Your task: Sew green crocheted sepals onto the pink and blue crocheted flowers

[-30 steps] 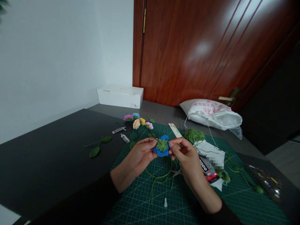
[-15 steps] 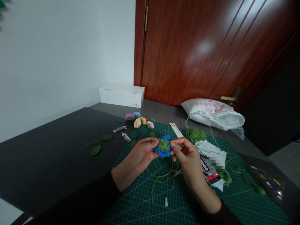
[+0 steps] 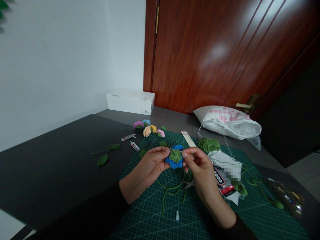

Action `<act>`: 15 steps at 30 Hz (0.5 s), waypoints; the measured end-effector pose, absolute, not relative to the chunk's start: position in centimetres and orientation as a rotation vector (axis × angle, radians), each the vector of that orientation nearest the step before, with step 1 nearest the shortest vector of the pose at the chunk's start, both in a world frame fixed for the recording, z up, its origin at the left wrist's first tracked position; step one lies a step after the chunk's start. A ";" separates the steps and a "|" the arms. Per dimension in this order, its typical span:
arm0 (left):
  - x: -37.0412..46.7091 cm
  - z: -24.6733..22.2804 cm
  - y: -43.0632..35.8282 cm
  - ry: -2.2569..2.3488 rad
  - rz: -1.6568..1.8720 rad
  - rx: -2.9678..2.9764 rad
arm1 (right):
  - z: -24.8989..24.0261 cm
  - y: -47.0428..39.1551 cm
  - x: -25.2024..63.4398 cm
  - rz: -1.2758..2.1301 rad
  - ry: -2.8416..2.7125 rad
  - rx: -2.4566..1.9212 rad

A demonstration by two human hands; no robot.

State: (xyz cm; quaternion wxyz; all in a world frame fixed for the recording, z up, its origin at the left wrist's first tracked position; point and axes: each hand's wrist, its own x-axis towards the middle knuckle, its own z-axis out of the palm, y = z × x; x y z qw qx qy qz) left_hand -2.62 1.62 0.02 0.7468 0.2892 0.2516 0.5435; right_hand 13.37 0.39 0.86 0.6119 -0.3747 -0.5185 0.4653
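Between my two hands is a blue crocheted flower (image 3: 178, 163) with its green leafy back (image 3: 175, 155) turned up toward me. My left hand (image 3: 157, 161) pinches its left edge, near a thin dark stem sticking up. At the right edge, my right hand (image 3: 198, 164) is closed with thumb and forefinger pressed together on the flower's rim; a strand of yarn seems to run there, too fine to make out. Green yarn strands (image 3: 172, 191) trail onto the mat below. Partly hidden beside my right hand lie scissors (image 3: 189, 184).
The green cutting mat (image 3: 142, 206) bears a white nozzle cap (image 3: 177, 215), a ball of green yarn (image 3: 209, 144) and a glue package (image 3: 222, 181). Crocheted flowers (image 3: 147, 131), glue tubes (image 3: 135, 146) and green leaves (image 3: 102, 160) lie left. Behind are a white box (image 3: 130, 101) and a white bag (image 3: 227, 121).
Both hands keep the same hold on the blue flower. The whole view has shifted very slightly; nothing else has visibly moved.
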 end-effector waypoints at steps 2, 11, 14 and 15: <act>-2.6 0.0 1.6 0.547 1.188 0.651 | 0.8 0.4 13.3 1.078 -1.188 -0.860; -2.6 0.1 1.6 0.536 1.179 0.661 | 0.9 0.5 13.4 1.104 -1.210 -0.871; -2.6 0.2 1.5 0.529 1.177 0.643 | 0.9 0.4 13.4 1.103 -1.207 -0.855; -2.6 0.2 1.5 0.525 1.176 0.635 | 0.8 0.4 13.4 1.100 -1.209 -0.852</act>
